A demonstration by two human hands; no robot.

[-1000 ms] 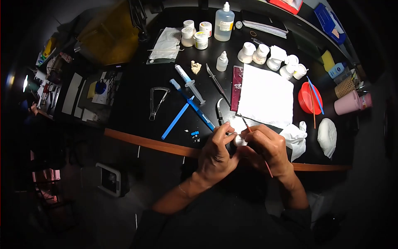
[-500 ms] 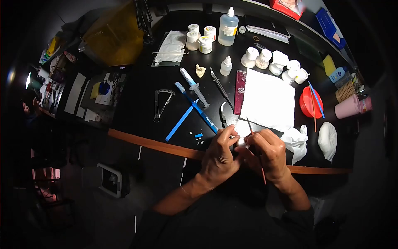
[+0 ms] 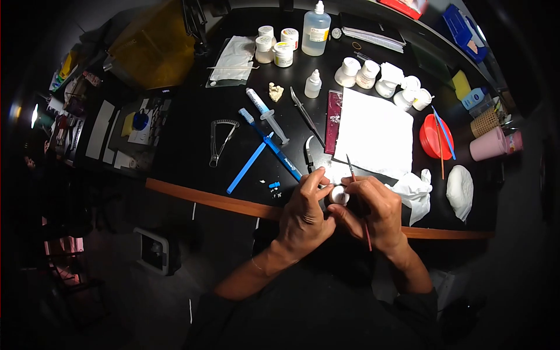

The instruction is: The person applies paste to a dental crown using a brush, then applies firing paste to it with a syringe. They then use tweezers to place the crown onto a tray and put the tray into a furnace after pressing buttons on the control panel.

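Note:
My left hand (image 3: 304, 213) is closed at the side of a small round white jar (image 3: 339, 196) in front of the desk edge. Part of the jar is hidden by fingers. In my right hand (image 3: 378, 211) is a thin red-handled brush (image 3: 368, 234), its dark pointed end up past the knuckles. My right thumb and fingertips are at the jar's rim. Just beyond my hands lie a curved-blade tool (image 3: 309, 153) and a blue toothbrush-like stick (image 3: 283, 158). A white paper sheet (image 3: 374, 134) lies beyond my right hand, partly over a dark red slab (image 3: 333, 122).
A crumpled tissue (image 3: 415, 192) and a white wrapped lump (image 3: 460, 192) lie at right, near a red bowl (image 3: 431, 140). Jars and a large clear bottle (image 3: 317, 35) stand at the back. A syringe (image 3: 272, 123), tweezers (image 3: 306, 115) and a metal caliper (image 3: 219, 143) lie left of centre.
The view has shifted slightly, so the desk items sit a little higher and further left. The jar's round top shows more fully between my hands. Both hands keep their holds.

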